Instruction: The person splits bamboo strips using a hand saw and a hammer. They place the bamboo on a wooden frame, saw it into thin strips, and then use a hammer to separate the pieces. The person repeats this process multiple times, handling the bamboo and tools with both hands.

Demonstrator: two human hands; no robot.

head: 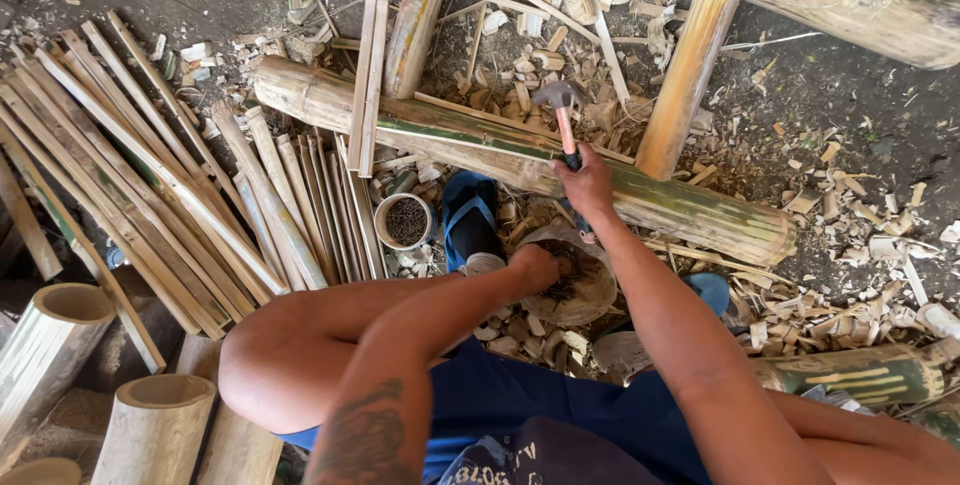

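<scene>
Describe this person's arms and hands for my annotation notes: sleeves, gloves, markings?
Both arms are bare, with no sleeves showing. The left hand and right hand wear no gloves, and no rings or watch can be seen. The left forearm carries a dark tattoo near the bottom of the frame; its design is unclear. No markings show on the right arm.

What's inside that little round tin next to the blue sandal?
The round tin is full of thin dark nails, heaped nearly to its rim. Its bottom is covered by the nails, so anything beneath them cannot be seen.
</scene>
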